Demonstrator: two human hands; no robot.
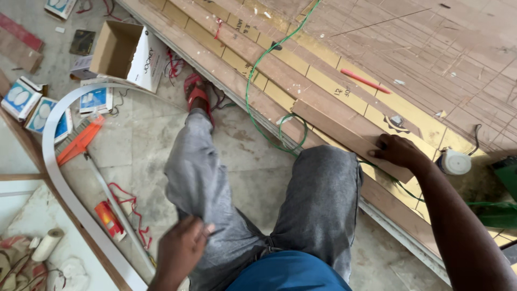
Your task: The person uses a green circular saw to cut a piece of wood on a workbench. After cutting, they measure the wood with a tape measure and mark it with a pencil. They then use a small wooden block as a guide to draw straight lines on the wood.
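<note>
My right hand (397,151) presses down on the near end of a brown wooden strip (344,132) that lies across yellow-edged boards (323,81) on the workbench. My left hand (180,250) hangs low beside my left thigh, fingers curled against the grey trouser leg (199,178), with nothing visibly in it. A green wire (253,81) loops over the boards and down past my right knee. A red pencil (365,81) lies on the bench beyond the strip.
An open cardboard box (126,51) and small blue-and-white boxes (32,108) lie on the tiled floor. A curved white trim (59,178), an orange tool (81,141), a red tube (109,220) and red wire lie at left. A white tape roll (455,161) sits by my right wrist.
</note>
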